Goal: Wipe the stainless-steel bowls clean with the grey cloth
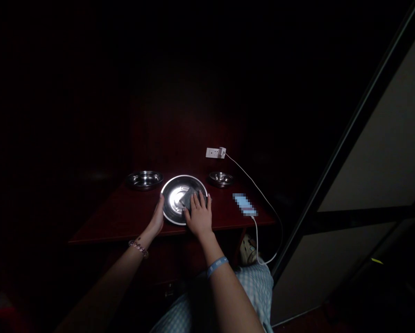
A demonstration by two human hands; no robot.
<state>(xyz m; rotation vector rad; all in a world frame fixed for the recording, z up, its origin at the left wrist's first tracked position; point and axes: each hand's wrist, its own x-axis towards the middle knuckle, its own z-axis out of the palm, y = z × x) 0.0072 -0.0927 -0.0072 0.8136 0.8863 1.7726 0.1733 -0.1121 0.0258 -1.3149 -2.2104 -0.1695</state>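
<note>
A shiny round stainless steel dish (172, 195) is at the front of the dark red desk, its inside facing me. My left hand (157, 216) grips its left rim, the thumb up along the edge and the other fingers mostly hidden. Inside the dish, on its right side, my right hand (201, 216) presses a dark grey cloth (188, 200) against the metal with fingers somewhat spread. Most of the cloth lies beneath that hand. Whether the dish rests flat or is slightly lifted, I cannot tell.
A wider steel dish (145, 186) stands at the back left of the desk (117, 222), a smaller steel bowl (221, 184) at the back right. A blurred phone (244, 204) lies on the right, its white cable (257, 240) looping past the edge to a wall socket (212, 153).
</note>
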